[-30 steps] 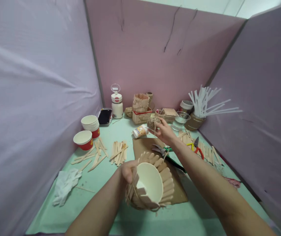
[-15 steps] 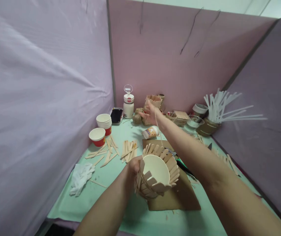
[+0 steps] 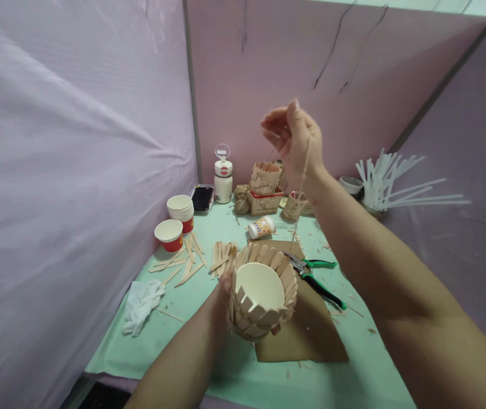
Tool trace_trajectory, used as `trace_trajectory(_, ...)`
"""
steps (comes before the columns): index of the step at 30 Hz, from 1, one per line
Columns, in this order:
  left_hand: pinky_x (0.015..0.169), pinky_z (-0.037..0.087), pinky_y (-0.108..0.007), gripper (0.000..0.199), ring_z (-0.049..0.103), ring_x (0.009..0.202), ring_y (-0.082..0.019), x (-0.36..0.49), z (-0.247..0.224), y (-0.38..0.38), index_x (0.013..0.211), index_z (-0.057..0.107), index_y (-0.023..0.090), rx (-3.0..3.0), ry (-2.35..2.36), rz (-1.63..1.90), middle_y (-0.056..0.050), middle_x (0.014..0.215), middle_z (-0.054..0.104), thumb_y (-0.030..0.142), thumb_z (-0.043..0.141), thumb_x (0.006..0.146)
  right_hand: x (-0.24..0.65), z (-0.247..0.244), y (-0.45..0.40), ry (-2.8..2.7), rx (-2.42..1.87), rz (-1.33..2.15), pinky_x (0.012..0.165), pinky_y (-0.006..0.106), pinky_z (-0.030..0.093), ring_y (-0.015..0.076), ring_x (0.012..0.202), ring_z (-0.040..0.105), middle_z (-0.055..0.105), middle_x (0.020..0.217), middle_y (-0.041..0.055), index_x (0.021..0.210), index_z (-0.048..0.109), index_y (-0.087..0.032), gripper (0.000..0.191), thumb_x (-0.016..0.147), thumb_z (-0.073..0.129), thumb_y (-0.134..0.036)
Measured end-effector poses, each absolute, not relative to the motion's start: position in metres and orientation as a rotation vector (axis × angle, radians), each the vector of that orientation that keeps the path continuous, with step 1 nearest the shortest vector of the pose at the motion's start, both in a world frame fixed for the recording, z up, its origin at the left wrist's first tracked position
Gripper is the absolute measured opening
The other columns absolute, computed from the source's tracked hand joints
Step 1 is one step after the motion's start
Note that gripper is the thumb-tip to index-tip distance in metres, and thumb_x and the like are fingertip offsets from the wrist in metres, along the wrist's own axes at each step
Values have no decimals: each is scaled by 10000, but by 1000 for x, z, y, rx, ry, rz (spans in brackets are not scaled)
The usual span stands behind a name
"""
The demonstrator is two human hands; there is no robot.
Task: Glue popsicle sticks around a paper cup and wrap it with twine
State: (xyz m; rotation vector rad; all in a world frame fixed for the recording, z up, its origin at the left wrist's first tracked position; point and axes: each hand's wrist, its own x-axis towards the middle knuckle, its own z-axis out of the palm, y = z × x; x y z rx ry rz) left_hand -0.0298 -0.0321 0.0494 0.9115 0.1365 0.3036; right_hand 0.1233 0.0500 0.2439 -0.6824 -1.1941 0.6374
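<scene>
My left hand (image 3: 226,282) is closed on the left side of a paper bowl (image 3: 260,287) ringed with upright wooden craft sticks (image 3: 275,260), its fingers mostly hidden behind it. Twine wraps round the sticks, and the bowl tilts so its pale inside faces me. My right hand (image 3: 296,133) is raised high in front of the back wall, fingers curled and thumb up. A strand of twine (image 3: 305,170) runs from near the bowl up past my right wrist and over that hand. Beneath the bowl lies a brown cardboard sheet (image 3: 302,335).
Green-handled pliers (image 3: 317,281) lie right of the bowl. Loose craft sticks (image 3: 189,261), paper bowls (image 3: 169,234) and a crumpled tissue (image 3: 141,304) are at left. Behind stand a bottle (image 3: 223,184), a twine ball (image 3: 242,199), a stick-covered basket (image 3: 265,179) and a tipped paper cup (image 3: 262,227).
My right hand has risen from near the twine ball to high above the table, drawing the strand upward, and its fingers have curled. The bowl in my left hand has shifted slightly left.
</scene>
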Motion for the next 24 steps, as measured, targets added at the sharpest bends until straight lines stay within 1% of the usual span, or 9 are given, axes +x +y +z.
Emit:
trace_trajectory(1, 491, 489, -460, 861, 607, 552, -281, -31, 55, -34, 727, 675, 175, 907, -6, 93, -129, 654, 638, 697, 769, 49, 123, 251, 40, -1205, -659, 601, 905, 229, 546, 56, 912, 680, 697, 920, -26, 834, 642, -217, 373, 1079, 385, -329)
trace_trajectory(4, 471, 468, -417, 856, 568, 530, -231, -30, 61, -34, 787, 693, 174, 864, -132, -26, -120, 675, 634, 668, 783, 94, 125, 262, 12, -1227, -607, 531, 920, 251, 543, 71, 949, 687, 712, 915, -34, 830, 644, -236, 409, 1088, 345, -341)
trace_trajectory(7, 508, 488, -427, 906, 573, 569, -235, -24, 51, -30, 830, 687, 196, 838, -143, -3, -100, 697, 624, 674, 783, 66, 137, 246, -7, -1351, -679, 615, 865, 268, 575, 104, 892, 700, 717, 875, -22, 862, 688, -238, 311, 1026, 507, -431)
trace_trajectory(10, 536, 493, -418, 949, 581, 614, -242, -21, 42, -29, 897, 682, 192, 776, -165, 96, -99, 742, 620, 746, 763, 130, 161, 203, -22, -1593, -1073, 791, 807, 336, 603, 158, 810, 716, 726, 836, 13, 898, 727, -212, 233, 919, 670, -437)
trace_trajectory(13, 618, 517, -392, 898, 623, 753, -262, -18, 43, -30, 1022, 684, 191, 700, -110, 289, -124, 891, 666, 737, 778, 316, 192, 150, -41, -1701, -1485, 765, 641, 352, 588, 196, 667, 693, 726, 784, 30, 880, 739, -219, 92, 800, 759, -260)
trace_trajectory(16, 773, 541, -415, 813, 672, 939, -312, -11, 50, -30, 1122, 665, 163, 686, 77, 486, -153, 1016, 709, 697, 760, 516, 212, 112, -68, -1728, -1770, 331, 703, 355, 563, 220, 751, 692, 736, 925, 51, 914, 748, -235, 367, 616, 760, -22)
trace_trajectory(18, 855, 542, -454, 762, 686, 1012, -347, -3, 52, -31, 1144, 653, 137, 681, 200, 566, -163, 1024, 731, 648, 757, 588, 211, 99, -86, -1659, -1758, 204, 751, 371, 557, 224, 805, 696, 726, 1015, 66, 996, 731, -239, 355, 694, 705, -54)
trace_trajectory(20, 897, 548, -470, 711, 694, 1043, -353, 7, 51, -32, 1166, 646, 133, 654, 311, 618, -155, 1034, 748, 572, 774, 621, 201, 92, -101, -1559, -1620, 250, 788, 379, 560, 220, 865, 699, 716, 1072, 66, 1063, 702, -252, 240, 844, 634, -180)
trace_trajectory(24, 933, 561, -437, 639, 707, 1060, -323, 20, 46, -37, 1175, 657, 139, 628, 451, 670, -124, 1044, 770, 469, 794, 645, 174, 78, -114, -1281, -1372, 370, 822, 360, 567, 210, 925, 671, 701, 986, 48, 957, 676, -253, 131, 915, 606, -355)
